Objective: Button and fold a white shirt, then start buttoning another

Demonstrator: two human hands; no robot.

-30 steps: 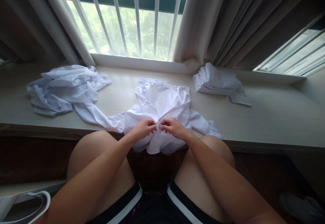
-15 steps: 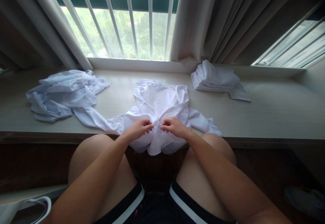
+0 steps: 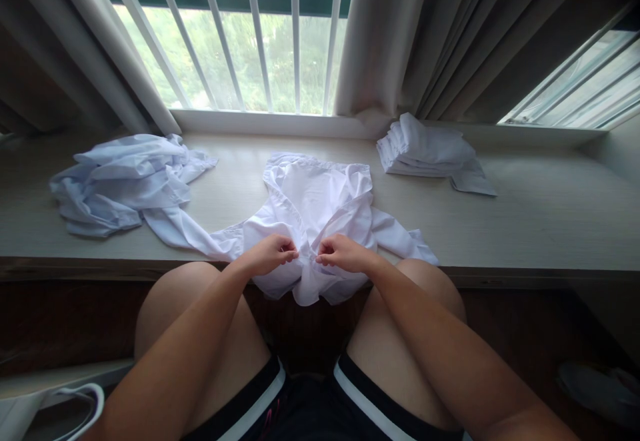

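A white shirt [image 3: 320,191] lies spread on the ledge in front of me, its lower part hanging over the front edge. Its two front sides come together in the middle, where both hands are. My left hand [image 3: 276,253] pinches the cloth just left of this meeting line. Across a small gap, my right hand [image 3: 340,253] grips the opposite side with curled fingers. One sleeve stretches left and the other right. Any button between the fingertips is too small to make out.
A crumpled heap of white clothing [image 3: 125,184] lies on the ledge [image 3: 540,221] at left. Folded white garments [image 3: 425,147] are stacked at right. Behind stand a barred window [image 3: 230,47] and grey curtains [image 3: 375,41]. My knees are against the front edge.
My left hand has shifted slightly left, widening the gap between the hands a little. The right hand's fingers have curled in more. The shirt stays almost the same.
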